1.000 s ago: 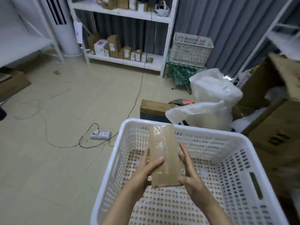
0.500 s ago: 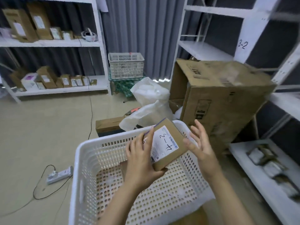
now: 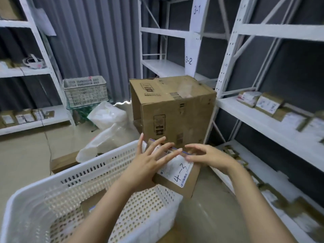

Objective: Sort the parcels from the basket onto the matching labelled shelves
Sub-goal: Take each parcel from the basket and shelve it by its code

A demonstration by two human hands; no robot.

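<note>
A brown cardboard parcel (image 3: 182, 183) with a white label marked "4-3" hangs over the right corner of the white basket (image 3: 98, 166). My left hand (image 3: 149, 165) holds its left side, with fingers spread across the labelled face and the thumb hidden behind. My right hand (image 3: 208, 156) pinches the parcel's upper right corner, thumb on the label and fingers over the far edge. Another brown parcel (image 3: 91, 206) lies on the basket floor. White posts carry the shelf labels "3-1" (image 3: 196, 10) and "3-2" (image 3: 188, 60).
A large cardboard box (image 3: 172, 109) stands right behind the parcel. The shelves on the right (image 3: 259, 118) hold several labelled parcels. Plastic bags (image 3: 107, 116), a flat box (image 3: 61, 163) and a second white basket (image 3: 85, 91) lie at the back left.
The view has swung right from the far shelf to the right-hand rack. The parcel was turned label-up and carried right of the basket. My right hand, open before, has closed onto its corner.
</note>
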